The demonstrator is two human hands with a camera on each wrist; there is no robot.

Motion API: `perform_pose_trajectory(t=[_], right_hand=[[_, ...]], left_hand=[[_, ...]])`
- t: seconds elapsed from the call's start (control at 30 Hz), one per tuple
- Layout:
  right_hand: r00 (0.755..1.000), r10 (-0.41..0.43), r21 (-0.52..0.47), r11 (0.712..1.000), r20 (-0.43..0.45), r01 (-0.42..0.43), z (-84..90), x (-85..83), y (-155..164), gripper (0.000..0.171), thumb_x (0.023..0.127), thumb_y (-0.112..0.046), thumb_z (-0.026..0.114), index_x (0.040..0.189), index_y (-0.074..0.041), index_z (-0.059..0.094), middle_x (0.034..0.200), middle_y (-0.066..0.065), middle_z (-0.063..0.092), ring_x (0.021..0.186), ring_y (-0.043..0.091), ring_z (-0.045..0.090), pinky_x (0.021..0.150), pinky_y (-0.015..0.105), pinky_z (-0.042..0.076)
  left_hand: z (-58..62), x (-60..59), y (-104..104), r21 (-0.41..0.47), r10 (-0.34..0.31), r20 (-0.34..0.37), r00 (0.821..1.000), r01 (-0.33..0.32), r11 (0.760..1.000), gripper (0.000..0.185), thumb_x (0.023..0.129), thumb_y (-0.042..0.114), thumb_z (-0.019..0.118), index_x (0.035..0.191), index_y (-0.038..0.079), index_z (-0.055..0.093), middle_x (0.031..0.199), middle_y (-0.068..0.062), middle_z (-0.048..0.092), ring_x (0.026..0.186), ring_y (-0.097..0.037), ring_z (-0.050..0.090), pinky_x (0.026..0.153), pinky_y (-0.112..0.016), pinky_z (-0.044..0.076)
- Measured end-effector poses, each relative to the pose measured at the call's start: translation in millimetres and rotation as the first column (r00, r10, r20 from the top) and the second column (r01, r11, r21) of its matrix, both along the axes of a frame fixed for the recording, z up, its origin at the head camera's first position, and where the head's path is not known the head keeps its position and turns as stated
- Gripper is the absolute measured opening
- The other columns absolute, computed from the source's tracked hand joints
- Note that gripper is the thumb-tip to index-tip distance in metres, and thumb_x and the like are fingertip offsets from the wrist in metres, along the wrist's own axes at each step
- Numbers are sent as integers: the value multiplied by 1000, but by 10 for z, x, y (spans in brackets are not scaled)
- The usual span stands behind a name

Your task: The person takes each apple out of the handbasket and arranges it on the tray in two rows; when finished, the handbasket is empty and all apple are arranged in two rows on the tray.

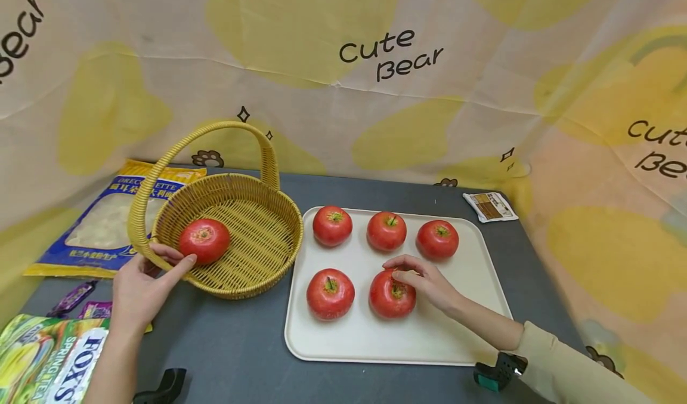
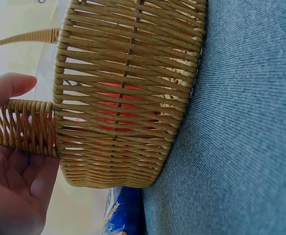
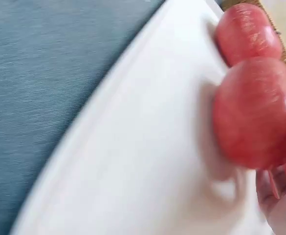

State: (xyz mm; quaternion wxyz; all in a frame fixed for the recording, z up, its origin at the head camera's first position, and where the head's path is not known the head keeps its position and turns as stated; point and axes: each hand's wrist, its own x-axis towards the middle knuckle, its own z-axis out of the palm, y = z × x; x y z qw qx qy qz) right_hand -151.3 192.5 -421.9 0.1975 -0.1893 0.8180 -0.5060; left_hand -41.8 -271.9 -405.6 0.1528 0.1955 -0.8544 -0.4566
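My left hand (image 1: 141,284) grips the yellow woven basket (image 1: 252,237) at the near base of its tall handle (image 2: 23,125), thumb on one side and fingers on the other. One red apple (image 1: 204,241) lies inside the basket, near that hand; its red shows through the weave in the left wrist view. Over the white tray (image 1: 461,326), my right hand (image 1: 426,281) holds the front-middle apple (image 1: 392,295), thumb and fingers at its top and right side. Another apple (image 1: 330,294) sits just left of it, and three apples (image 1: 386,231) form the back row.
Left of the basket lies a blue and yellow pasta bag (image 1: 107,225). Purple-wrapped sweets (image 1: 72,298) and a green Fox's bag (image 1: 53,356) are at the front left. A small packet (image 1: 489,206) lies behind the tray's right corner. A printed cloth (image 1: 322,93) hangs behind the table.
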Motion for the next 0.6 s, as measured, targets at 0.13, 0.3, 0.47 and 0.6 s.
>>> perform_pose_trajectory(t=[0.13, 0.3, 0.47, 0.6], right_hand=[[998, 0, 38, 999, -61, 2, 113, -133, -183, 22, 95, -21, 63, 112, -7, 67, 110, 13, 67, 100, 28, 61, 82, 34, 53], [990, 134, -28, 990, -53, -135, 321, -313, -596, 21, 95, -19, 65, 111, -6, 67, 108, 14, 67, 97, 41, 60, 83, 49, 53], [953, 272, -27, 960, -131, -278, 474, -450, -1160, 19, 94, -16, 65, 110, -8, 69, 102, 4, 68, 91, 34, 61, 78, 45, 53], [908, 366, -16, 926, -204, -377, 506, -531, -1625, 20, 93, -15, 66, 113, -10, 68, 99, 0, 68, 88, 21, 62, 76, 36, 52]], left_hand=[[-4, 2, -2, -2, 4, -4, 1000, -4, 1000, 30, 87, 35, 74, 102, 11, 62, 85, 17, 60, 81, -8, 50, 68, -14, 39], [2, 21, -3, -26, 8, -12, 1000, -8, 1000, 30, 86, 35, 75, 100, 11, 63, 83, 16, 60, 78, -9, 50, 66, -16, 38], [1, 26, 18, -42, -8, -39, 999, 7, 999, 29, 86, 33, 75, 100, 10, 62, 84, 16, 61, 80, -6, 52, 70, -13, 38], [-2, 17, 48, -49, -13, -51, 999, 11, 999, 29, 87, 33, 75, 99, 10, 62, 86, 15, 61, 83, -6, 52, 72, -14, 38]])
